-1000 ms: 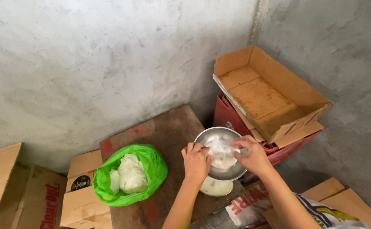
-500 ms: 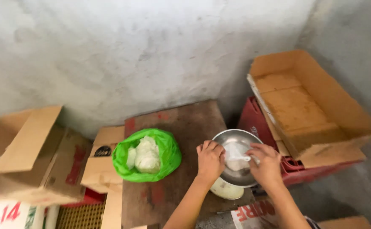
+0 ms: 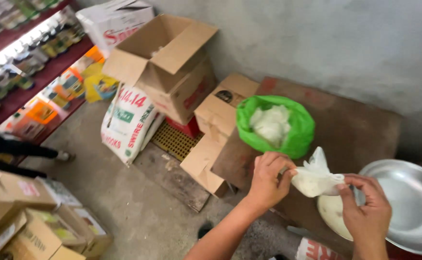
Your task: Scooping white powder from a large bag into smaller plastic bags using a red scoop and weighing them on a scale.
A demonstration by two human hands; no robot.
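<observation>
Both grips, left hand (image 3: 267, 179) and right hand (image 3: 367, 212), clamped on one small clear bag (image 3: 314, 177) of white stuff, near the worktop (image 3: 355, 130) edge. Beyond: one green bag (image 3: 295, 137) holding white lumps. Right: one steel bowl (image 3: 408, 202).

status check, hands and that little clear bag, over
Left hand and right hand both pinching small clear bag of white stuff. Held above brown board. Green bag and metal bowl close by, not touching.

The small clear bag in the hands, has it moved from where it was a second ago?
Yes. The small clear bag was over the metal bowl; both hands now hold it left of the bowl's rim, toward the green bag.
</observation>
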